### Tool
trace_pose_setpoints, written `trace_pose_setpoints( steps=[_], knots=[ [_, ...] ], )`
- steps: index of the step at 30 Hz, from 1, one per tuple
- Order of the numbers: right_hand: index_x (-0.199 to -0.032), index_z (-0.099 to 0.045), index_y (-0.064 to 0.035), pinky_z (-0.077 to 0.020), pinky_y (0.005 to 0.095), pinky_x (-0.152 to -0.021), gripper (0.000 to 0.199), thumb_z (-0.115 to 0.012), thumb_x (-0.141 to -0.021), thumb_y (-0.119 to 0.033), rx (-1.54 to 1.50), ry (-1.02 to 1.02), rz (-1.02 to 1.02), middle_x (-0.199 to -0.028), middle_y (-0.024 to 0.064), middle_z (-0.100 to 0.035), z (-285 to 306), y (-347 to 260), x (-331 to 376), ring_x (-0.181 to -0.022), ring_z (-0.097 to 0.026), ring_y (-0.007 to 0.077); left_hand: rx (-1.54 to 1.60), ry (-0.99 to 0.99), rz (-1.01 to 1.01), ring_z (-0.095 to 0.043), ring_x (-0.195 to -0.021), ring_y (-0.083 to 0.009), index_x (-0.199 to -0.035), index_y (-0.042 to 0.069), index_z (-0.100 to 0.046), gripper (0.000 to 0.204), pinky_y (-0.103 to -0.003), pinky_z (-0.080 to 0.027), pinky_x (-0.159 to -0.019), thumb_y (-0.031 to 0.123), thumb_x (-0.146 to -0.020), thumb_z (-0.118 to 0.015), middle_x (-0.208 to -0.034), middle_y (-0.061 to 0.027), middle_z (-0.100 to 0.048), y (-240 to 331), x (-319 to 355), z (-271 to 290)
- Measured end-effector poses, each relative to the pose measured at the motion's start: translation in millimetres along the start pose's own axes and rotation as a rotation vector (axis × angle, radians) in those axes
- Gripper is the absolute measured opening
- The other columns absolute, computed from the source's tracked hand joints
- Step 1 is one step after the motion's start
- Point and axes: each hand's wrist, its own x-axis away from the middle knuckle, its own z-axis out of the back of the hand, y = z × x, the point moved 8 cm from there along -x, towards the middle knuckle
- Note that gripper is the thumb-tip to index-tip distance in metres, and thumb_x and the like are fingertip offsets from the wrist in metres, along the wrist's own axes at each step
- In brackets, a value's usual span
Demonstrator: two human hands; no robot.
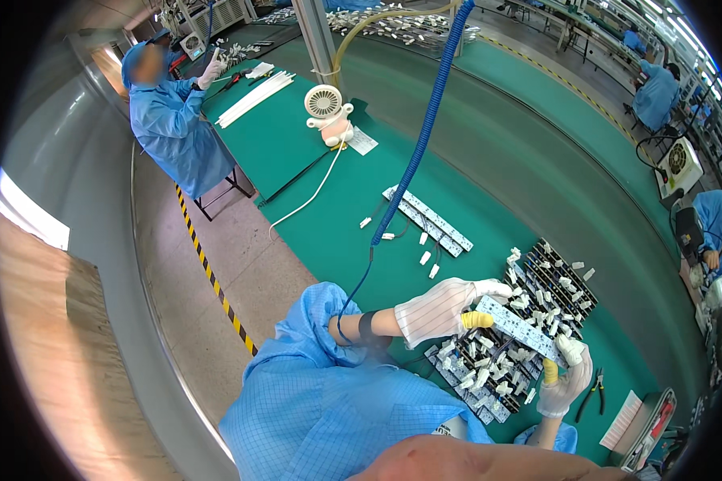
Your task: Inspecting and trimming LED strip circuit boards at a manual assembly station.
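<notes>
A pale, narrow circuit board strip is held tilted above a pile of similar boards. My left hand, in a white striped glove with a yellow finger cover, grips its left end between thumb and fingers. At the strip's other end, my right hand, gloved the same way, pinches it. Beneath and around both hands lies the pile of dark-edged board strips with white connectors on short leads. Farther off on the green table, two more strips lie side by side with their connectors spread beside them.
Black-handled cutters lie right of my right hand, before a tray. A blue coiled cord hangs down to the band on my left wrist. A small fan and white rods are farther away. A co-worker sits at far left.
</notes>
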Motion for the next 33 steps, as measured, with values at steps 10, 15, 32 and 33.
trace_pose_setpoints(
  steps=[10,15,32,33],
  knots=[
    [-0.094,-0.064,-0.0004,-0.0462,0.0346,-0.077,0.039,-0.069,-0.080,-0.036,-0.046,0.001,-0.087,-0.090,0.0126,-0.064,-2,14,6,-0.084,-0.060,0.0269,0.083,-0.049,0.032,-0.057,-0.087,-0.0267,-0.113,0.010,-0.058,0.036,-0.035,-0.043,-0.079,0.034,-0.088,-0.059,-0.108,-0.0099,-0.061,-3,-6,-1],
    [-0.092,-0.066,-0.0022,-0.0463,0.0345,-0.076,0.041,-0.066,-0.082,-0.042,-0.015,0.012,-0.129,-0.088,0.0119,-0.066,-1,20,7,-0.083,-0.061,0.0280,0.027,-0.019,-0.003,-0.058,-0.082,-0.0249,-0.110,0.009,-0.059,0.034,-0.033,-0.045,-0.072,0.035,-0.088,-0.059,-0.101,-0.0098,-0.062,-2,-13,-3],
    [-0.092,-0.065,-0.0010,-0.0469,0.0330,-0.078,0.031,-0.069,-0.080,-0.029,0.007,-0.069,-0.140,-0.090,0.0124,-0.066,-6,22,5,-0.084,-0.062,0.0259,0.373,0.003,-0.031,-0.064,-0.078,-0.0167,-0.108,0.001,-0.058,0.040,-0.028,-0.051,-0.069,0.037,-0.093,-0.052,-0.094,-0.0112,-0.065,-17,-22,-8],
    [-0.092,-0.065,-0.0010,-0.0469,0.0330,-0.078,0.031,-0.069,-0.080,-0.029,0.010,-0.071,-0.143,-0.090,0.0124,-0.066,-5,23,5,-0.084,-0.062,0.0259,0.383,-0.011,-0.021,-0.065,-0.079,-0.0173,-0.108,0.001,-0.058,0.040,-0.028,-0.051,-0.069,0.038,-0.093,-0.052,-0.094,-0.0112,-0.065,-18,-22,-8]
  ],
)
